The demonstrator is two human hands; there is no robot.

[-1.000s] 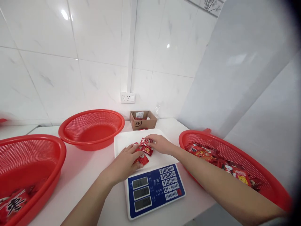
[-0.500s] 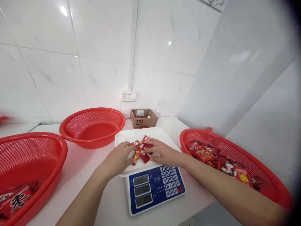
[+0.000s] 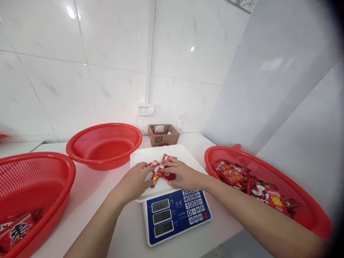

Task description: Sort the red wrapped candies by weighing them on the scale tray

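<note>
Several small red snack packets [image 3: 154, 163] lie loosely grouped on the white pan [image 3: 185, 154] of a blue-and-white electronic scale [image 3: 177, 215]. My left hand [image 3: 137, 181] rests at the left side of the group, thumb and fingers apart, beside a packet with yellow lettering [image 3: 154, 179]. From the right, my right hand [image 3: 181, 173] reaches over the packets with its fingers spread, covering part of a dark red one [image 3: 168, 176]. The fingertips touch or nearly touch the packets; neither hand lifts one. Digits on the scale's displays are too faint to read surely.
A red perforated basket [image 3: 104, 125] stands behind on the left. Larger red packets fill part of the left front basket [image 3: 70, 179] and the right basket [image 3: 295, 182]. A cardboard box [image 3: 163, 139] sits behind the scale, below a wall socket [image 3: 146, 109].
My right hand has shifted slightly left over the packets, its fingers covering more of the middle ones. My left hand has hardly moved. The view has shifted a little.
</note>
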